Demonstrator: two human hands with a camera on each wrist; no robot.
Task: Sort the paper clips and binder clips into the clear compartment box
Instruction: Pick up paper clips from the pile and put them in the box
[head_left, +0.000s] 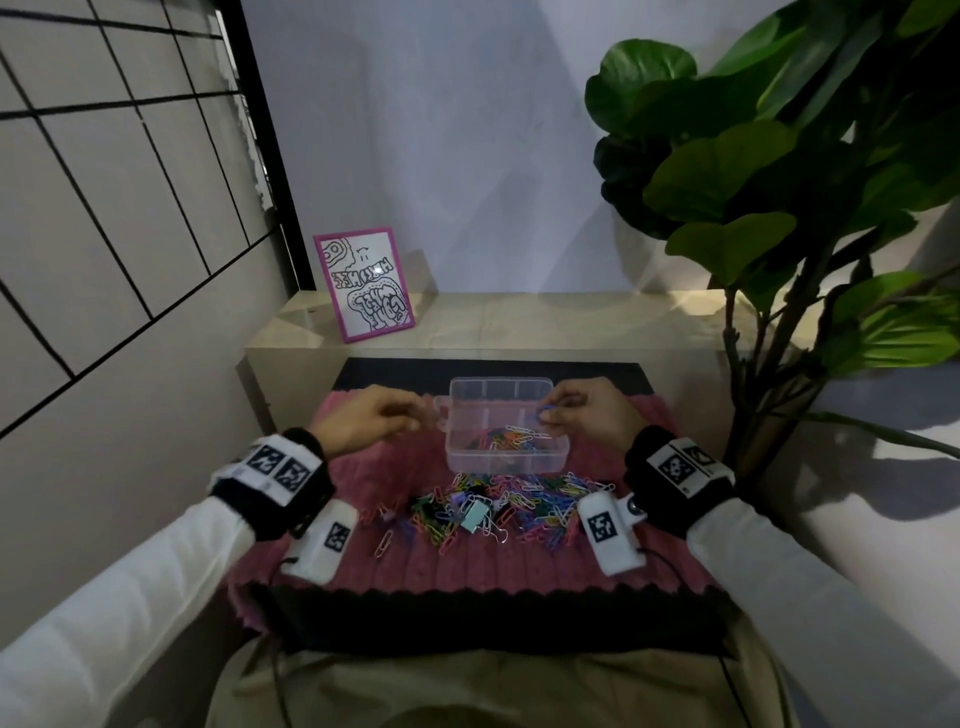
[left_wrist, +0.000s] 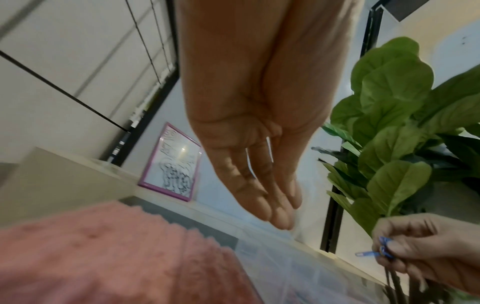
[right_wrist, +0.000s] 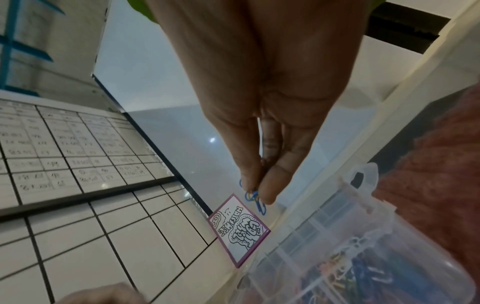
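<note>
The clear compartment box (head_left: 504, 462) stands open on the pink mat (head_left: 467, 569), with several coloured paper clips (head_left: 511, 439) in its near part. My right hand (head_left: 545, 414) hovers over the box's right side and pinches a few blue paper clips (right_wrist: 257, 198) between thumb and fingers; they also show as blue paper clips (left_wrist: 374, 252) in the left wrist view. My left hand (head_left: 415, 415) floats just left of the box's latch, its fingers (left_wrist: 275, 209) straight and together, holding nothing. A loose pile of paper clips (head_left: 524, 506) with a pale teal binder clip (head_left: 475, 515) lies in front of the box.
A pink-framed drawing (head_left: 366, 283) leans on the beige ledge (head_left: 519, 317) behind the mat. A large leafy plant (head_left: 779, 208) stands to the right. A tiled wall (head_left: 104, 208) closes off the left side.
</note>
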